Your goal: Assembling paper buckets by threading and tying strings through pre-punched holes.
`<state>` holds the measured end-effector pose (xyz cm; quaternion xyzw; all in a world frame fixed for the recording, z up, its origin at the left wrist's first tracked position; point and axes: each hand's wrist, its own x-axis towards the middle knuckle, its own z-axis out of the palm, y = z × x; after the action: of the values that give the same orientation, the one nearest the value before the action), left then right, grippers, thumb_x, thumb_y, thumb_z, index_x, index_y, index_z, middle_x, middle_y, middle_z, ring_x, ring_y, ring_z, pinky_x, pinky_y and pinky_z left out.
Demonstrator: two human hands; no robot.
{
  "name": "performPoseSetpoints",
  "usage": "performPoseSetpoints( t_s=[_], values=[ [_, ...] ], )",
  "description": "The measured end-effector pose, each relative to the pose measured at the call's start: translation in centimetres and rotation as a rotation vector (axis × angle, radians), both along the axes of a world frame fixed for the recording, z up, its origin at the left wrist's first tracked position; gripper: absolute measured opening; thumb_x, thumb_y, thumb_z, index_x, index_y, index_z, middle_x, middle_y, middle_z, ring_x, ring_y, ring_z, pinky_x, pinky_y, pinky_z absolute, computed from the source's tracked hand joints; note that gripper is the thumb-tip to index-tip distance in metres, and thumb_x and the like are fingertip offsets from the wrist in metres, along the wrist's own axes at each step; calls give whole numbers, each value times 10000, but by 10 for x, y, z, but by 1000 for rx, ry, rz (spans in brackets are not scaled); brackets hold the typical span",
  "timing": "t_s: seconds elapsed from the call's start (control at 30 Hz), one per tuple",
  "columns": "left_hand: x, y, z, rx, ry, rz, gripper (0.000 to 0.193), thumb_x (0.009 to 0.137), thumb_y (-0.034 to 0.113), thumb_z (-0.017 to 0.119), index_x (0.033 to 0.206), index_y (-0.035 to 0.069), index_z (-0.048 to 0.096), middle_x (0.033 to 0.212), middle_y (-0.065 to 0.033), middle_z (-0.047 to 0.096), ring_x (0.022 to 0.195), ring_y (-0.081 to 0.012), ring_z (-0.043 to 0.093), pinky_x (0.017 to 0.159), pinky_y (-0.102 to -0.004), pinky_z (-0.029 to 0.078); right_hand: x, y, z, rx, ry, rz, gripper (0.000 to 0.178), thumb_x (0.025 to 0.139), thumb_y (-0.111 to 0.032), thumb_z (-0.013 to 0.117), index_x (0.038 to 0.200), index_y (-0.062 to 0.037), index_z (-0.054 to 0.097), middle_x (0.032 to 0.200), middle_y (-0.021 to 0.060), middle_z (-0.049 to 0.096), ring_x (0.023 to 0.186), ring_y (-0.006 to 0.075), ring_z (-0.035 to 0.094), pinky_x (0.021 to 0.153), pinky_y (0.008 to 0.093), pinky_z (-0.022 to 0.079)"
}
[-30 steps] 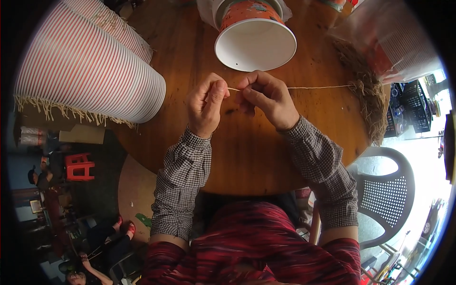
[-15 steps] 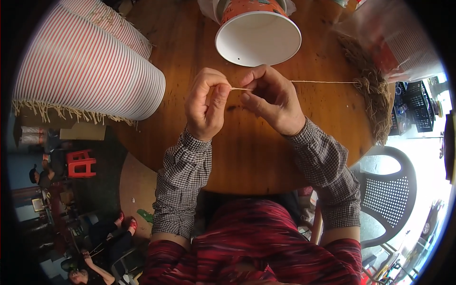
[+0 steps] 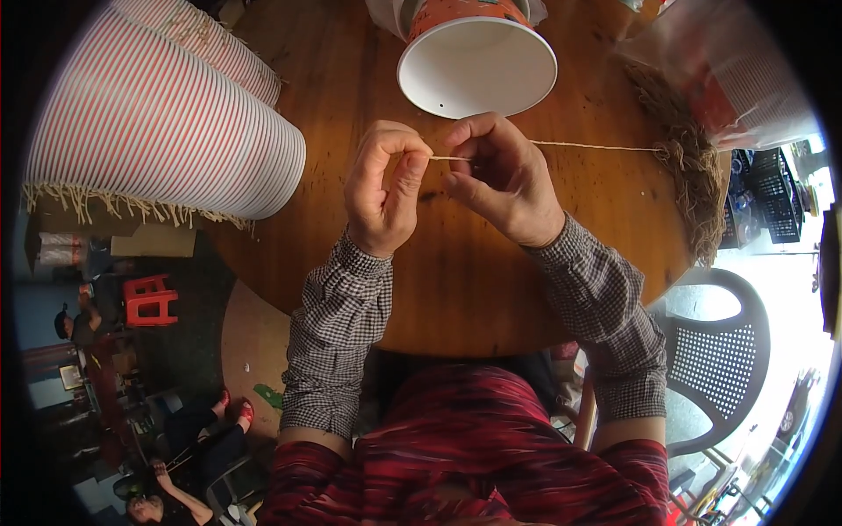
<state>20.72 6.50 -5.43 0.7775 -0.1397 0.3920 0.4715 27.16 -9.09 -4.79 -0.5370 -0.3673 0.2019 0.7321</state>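
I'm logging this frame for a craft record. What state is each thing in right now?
String: taut, running from the hands to the fibre bundle.
Left hand: pinching the string's end.
Right hand: pinching the string beside the left.
Cup: on its side, open mouth facing the person, empty.
Cup stack: nested, lying on its side.
Fibre bundle: loose, lying on the table.
Chair: empty.

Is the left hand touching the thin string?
Touching. The head view shows the left hand pinching the string end between thumb and forefinger.

Round wooden table point(image 3: 491, 289) bears striped cup stacks point(image 3: 167, 114), white cup point(image 3: 478, 66), twine bundle point(image 3: 693, 184).
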Motion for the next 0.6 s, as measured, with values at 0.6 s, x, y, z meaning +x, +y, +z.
performPoseSetpoints(
  t_s=[0.6],
  values=[
    [4,-5,-7,53,19,16,46,880,-9,560,918,1,535,864,-87,558,797,-197,556,717,-288,457,-2,2,-3,-2,9,-127,179,833,-52,673,965,-4,561,749,-3,580,613,38,524,554,204,449]
  ],
)
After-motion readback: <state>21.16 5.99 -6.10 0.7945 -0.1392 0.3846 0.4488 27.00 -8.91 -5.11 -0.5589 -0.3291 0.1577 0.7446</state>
